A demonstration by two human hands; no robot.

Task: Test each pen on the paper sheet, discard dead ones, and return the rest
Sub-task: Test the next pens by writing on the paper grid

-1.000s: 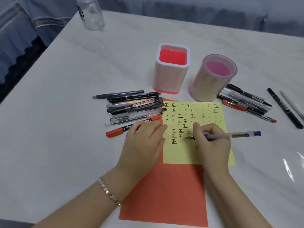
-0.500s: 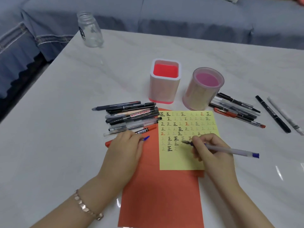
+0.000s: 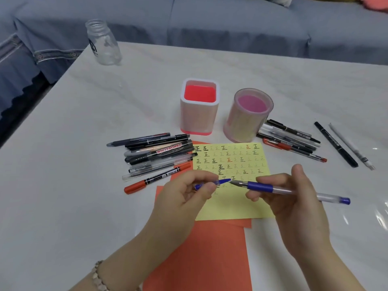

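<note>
A pale marble bench (image 3: 84,185) carries an orange sheet (image 3: 199,259), and on top of that lies the yellow paper sheet (image 3: 231,206), marked with rows of test characters. Behind the paper stand a square holder (image 3: 199,114) and a round holder (image 3: 245,120). One pile of pens (image 3: 157,156) lies left of the yellow sheet, and a second pile (image 3: 291,141) lies right of the round holder.

Over the lower half of the paper, the right grip (image 3: 294,198) is clamped on a clear pen (image 3: 294,191), with its fingers around the barrel just behind the blue sleeve. The tip points left and the blue rear end juts out to the right, past the hand. The left grip (image 3: 182,196) pinches the blue cap (image 3: 220,182) between thumb and fingers. The cap's free end sits just beside the pen's tip, level with it.
</note>
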